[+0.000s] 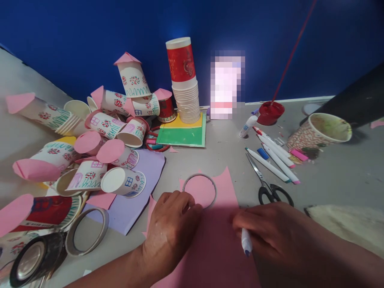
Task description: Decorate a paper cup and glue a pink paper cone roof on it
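- Across the far side, a dark blue wall (105, 24) behind a grey desk (222, 146).
- In the right hand (249, 224), fingers closed round a white marker (246, 240), blue end toward the near side.
- With the left hand (177, 224), fingers curled narrow at the near-left rim of a thin grey ring (215, 192); cannot tell whether pinching it.
- Under that ring, pink paper (225, 186), reaching to the near edge.
- Right of the paper, scissors (267, 185); farther off, loose markers (281, 163) and a small white bottle (247, 127).
- At left, piled paper cups (103, 124), many with pink tops, partly on a purple sheet (136, 212).
- Far middle, a tall cup stack (186, 96) on green and yellow sheets (180, 137).
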Demonstrator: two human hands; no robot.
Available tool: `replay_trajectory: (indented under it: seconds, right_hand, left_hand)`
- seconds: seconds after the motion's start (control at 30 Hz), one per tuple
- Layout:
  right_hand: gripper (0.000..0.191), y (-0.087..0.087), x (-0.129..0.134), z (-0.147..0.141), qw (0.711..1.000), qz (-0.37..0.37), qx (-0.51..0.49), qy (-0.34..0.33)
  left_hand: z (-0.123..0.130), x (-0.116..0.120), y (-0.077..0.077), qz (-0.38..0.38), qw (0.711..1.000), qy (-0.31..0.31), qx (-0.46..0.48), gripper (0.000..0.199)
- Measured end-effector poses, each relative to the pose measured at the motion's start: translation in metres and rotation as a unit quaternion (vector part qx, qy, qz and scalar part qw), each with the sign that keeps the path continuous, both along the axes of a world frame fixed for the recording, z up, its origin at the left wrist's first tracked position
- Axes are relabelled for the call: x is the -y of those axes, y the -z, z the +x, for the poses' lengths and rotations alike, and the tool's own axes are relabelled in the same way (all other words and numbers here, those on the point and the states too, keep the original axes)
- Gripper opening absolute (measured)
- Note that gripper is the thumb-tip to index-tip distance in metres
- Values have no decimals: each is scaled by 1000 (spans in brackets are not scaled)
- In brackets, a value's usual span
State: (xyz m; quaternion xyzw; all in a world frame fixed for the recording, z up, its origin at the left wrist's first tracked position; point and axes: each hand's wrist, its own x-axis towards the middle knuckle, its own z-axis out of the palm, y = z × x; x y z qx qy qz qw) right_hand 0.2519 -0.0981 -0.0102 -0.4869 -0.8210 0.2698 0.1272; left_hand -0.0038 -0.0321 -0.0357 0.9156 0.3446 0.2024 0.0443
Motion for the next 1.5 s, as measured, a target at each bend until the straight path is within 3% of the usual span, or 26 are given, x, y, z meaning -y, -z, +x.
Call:
replay_trajectory:
  seconds: [0.27, 0.37, 0.4, 0.5, 0.63, 0.73, 0.83, 1.0, 1.13, 1.23, 1.37, 1.5]
  right_hand:
    - [36, -9, -17, 3, 995, 45, 1, 87]
    - [25, -10, -22, 4, 989, 19, 22, 142]
    - [30, -10, -22, 4, 986, 2, 13, 166]
    - [56, -12, -22, 3, 975, -23, -52, 214]
    - [45, -12, -21, 4, 954, 0, -154, 258]
    - [38, -8, -22, 11, 935, 3, -207, 289]
    - [39, -5, -25, 20, 918, -25, -267, 291]
    - [68, -20, -27, 22, 872, -90, -419, 238]
    - [44, -37, -31, 11, 876, -45, -391, 280]
    - [38, -42, -38, 3, 885, -28, -374, 276]
    - [41, -39, -50, -4, 885, -10, -380, 268]
    - [46, -22, -59, -9, 852, -22, -441, 280]
  left_hand:
    - [-1, 1, -15, -6, 999, 15, 35, 15]
    - [-1, 5, -23, -10, 999, 31, 23, 10]
    - [-1, 7, -26, -15, 999, 36, 15, 10]
    - [-3, 12, -31, -26, 998, 48, -27, 11]
    - [-5, 18, -31, -25, 996, 55, -69, 4]
    - [-6, 20, -25, -13, 995, 62, -74, 13]
    - [-8, 20, -19, 1, 994, 75, -76, 19]
    - [-12, 19, -16, -16, 992, 88, -88, 21]
    - [-13, 20, -15, -27, 992, 91, -88, 24]
    - [-13, 22, -15, -24, 993, 82, -84, 21]
    - [-13, 24, -13, -28, 995, 64, -69, 17]
    - [-14, 25, -9, -26, 997, 54, -49, 23]
